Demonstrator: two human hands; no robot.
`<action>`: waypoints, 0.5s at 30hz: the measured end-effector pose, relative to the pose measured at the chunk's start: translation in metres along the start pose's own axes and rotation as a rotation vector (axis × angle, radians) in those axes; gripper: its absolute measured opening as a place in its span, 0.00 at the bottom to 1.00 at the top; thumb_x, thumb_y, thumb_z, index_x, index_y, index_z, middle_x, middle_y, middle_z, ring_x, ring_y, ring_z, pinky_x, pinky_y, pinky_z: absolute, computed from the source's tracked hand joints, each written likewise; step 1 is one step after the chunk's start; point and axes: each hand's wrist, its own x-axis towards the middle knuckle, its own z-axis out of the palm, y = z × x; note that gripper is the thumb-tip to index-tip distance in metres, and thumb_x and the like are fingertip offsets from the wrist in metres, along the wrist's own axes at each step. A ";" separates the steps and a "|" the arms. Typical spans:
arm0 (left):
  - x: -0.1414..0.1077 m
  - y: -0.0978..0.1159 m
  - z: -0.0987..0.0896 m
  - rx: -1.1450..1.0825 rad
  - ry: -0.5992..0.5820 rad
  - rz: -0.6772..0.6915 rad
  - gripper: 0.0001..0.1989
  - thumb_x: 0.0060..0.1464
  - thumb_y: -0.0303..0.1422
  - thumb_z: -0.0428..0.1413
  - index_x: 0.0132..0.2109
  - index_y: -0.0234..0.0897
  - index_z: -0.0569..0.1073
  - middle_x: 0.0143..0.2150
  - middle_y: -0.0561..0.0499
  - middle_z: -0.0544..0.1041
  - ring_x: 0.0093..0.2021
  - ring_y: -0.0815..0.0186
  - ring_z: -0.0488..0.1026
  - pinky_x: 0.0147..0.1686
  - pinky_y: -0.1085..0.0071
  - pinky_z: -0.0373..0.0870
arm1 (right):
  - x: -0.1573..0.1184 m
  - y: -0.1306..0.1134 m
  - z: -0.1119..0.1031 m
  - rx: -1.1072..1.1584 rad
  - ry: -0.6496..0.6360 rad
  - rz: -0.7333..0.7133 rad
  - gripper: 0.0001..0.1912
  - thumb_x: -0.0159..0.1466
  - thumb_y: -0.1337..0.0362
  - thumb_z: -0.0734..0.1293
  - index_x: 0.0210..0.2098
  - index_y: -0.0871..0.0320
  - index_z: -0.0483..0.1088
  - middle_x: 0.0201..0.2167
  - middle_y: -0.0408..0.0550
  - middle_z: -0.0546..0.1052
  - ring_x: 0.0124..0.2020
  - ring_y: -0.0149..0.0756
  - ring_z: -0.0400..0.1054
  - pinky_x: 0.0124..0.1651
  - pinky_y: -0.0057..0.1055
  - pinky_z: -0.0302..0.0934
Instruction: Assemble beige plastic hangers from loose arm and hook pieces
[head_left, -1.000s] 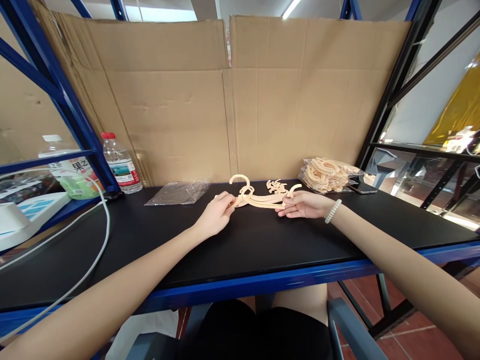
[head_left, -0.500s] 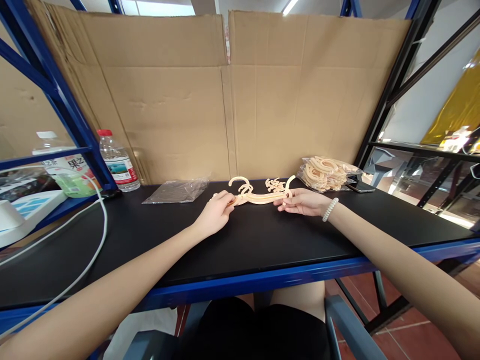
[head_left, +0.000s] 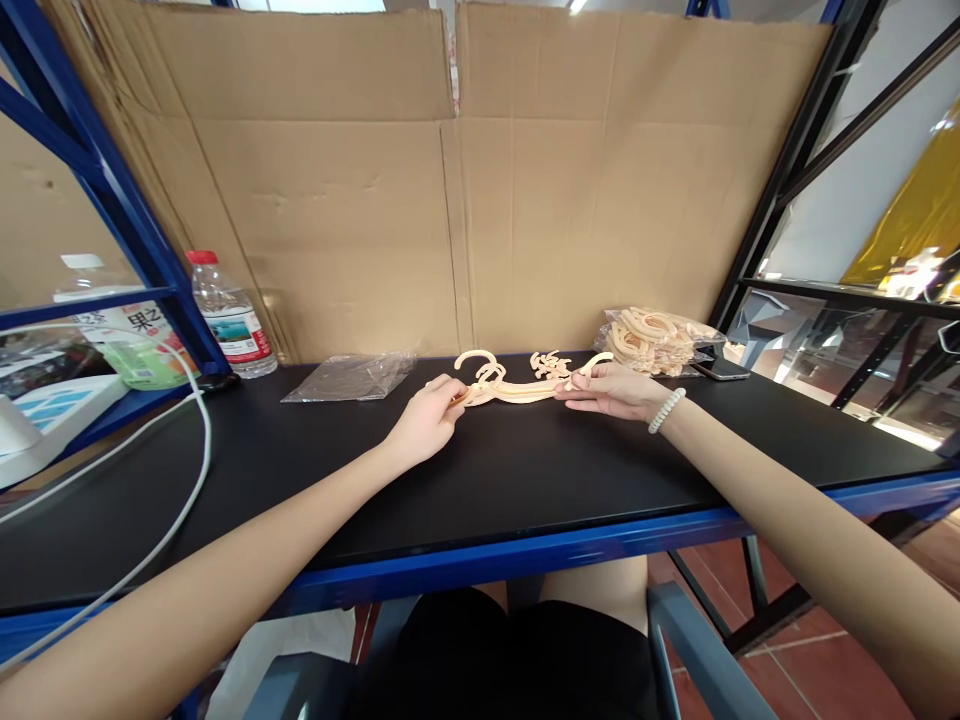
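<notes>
Cream-coloured curved pieces (head_left: 525,392), one with a hook shape standing up at its left, lie between my hands near the back of the black table. My left hand (head_left: 429,412) is closed on their left end. At their right end, my right hand (head_left: 611,392), with a beaded bracelet at the wrist, pinches the pieces beside an upward-curving arm (head_left: 598,360). Just behind the pieces sits a small pile of cream parts (head_left: 550,365). Exactly how the pieces join under my fingers is too small to tell.
A clear plastic bag (head_left: 349,378) lies at the back left, and a bag of cream parts (head_left: 652,340) at the back right beside a phone (head_left: 721,368). Bottles (head_left: 234,322) and a white cable (head_left: 207,450) are at left. Cardboard (head_left: 337,220) stands behind.
The curved arm at the right end has tilted from steep to lower and further right. My right hand has turned slightly with it. My left hand keeps its hold.
</notes>
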 end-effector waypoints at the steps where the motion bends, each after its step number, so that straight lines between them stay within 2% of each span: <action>1: 0.000 0.000 0.000 -0.002 0.002 -0.002 0.07 0.52 0.22 0.48 0.30 0.38 0.61 0.33 0.52 0.65 0.35 0.64 0.65 0.36 0.69 0.62 | 0.000 0.000 0.000 0.005 -0.006 0.000 0.05 0.63 0.70 0.67 0.31 0.63 0.72 0.43 0.54 0.77 0.46 0.35 0.73 0.56 0.35 0.66; 4: 0.000 -0.001 0.001 -0.003 0.005 -0.010 0.07 0.52 0.22 0.48 0.30 0.37 0.61 0.33 0.52 0.65 0.34 0.65 0.64 0.36 0.70 0.61 | 0.001 0.000 -0.002 0.001 -0.016 -0.008 0.05 0.63 0.69 0.67 0.31 0.62 0.72 0.49 0.55 0.75 0.47 0.35 0.73 0.56 0.35 0.66; 6: 0.000 -0.001 0.001 -0.007 0.003 -0.003 0.07 0.52 0.22 0.48 0.30 0.37 0.60 0.33 0.52 0.65 0.34 0.65 0.64 0.35 0.70 0.61 | 0.002 0.000 -0.004 -0.005 -0.026 -0.008 0.04 0.63 0.68 0.67 0.31 0.62 0.71 0.49 0.54 0.76 0.45 0.34 0.74 0.54 0.34 0.67; 12: 0.000 0.000 0.001 -0.018 -0.001 0.026 0.08 0.53 0.21 0.48 0.30 0.37 0.60 0.32 0.53 0.64 0.32 0.66 0.62 0.34 0.70 0.60 | 0.001 -0.002 -0.003 -0.039 -0.068 -0.010 0.08 0.59 0.66 0.72 0.29 0.61 0.68 0.30 0.49 0.78 0.36 0.35 0.76 0.41 0.27 0.72; 15: 0.000 -0.001 0.001 -0.019 -0.002 0.026 0.08 0.53 0.21 0.48 0.30 0.37 0.60 0.32 0.53 0.64 0.32 0.66 0.62 0.35 0.70 0.60 | 0.001 -0.002 -0.004 -0.062 -0.079 -0.029 0.11 0.55 0.64 0.74 0.28 0.61 0.68 0.29 0.48 0.78 0.32 0.33 0.76 0.34 0.24 0.71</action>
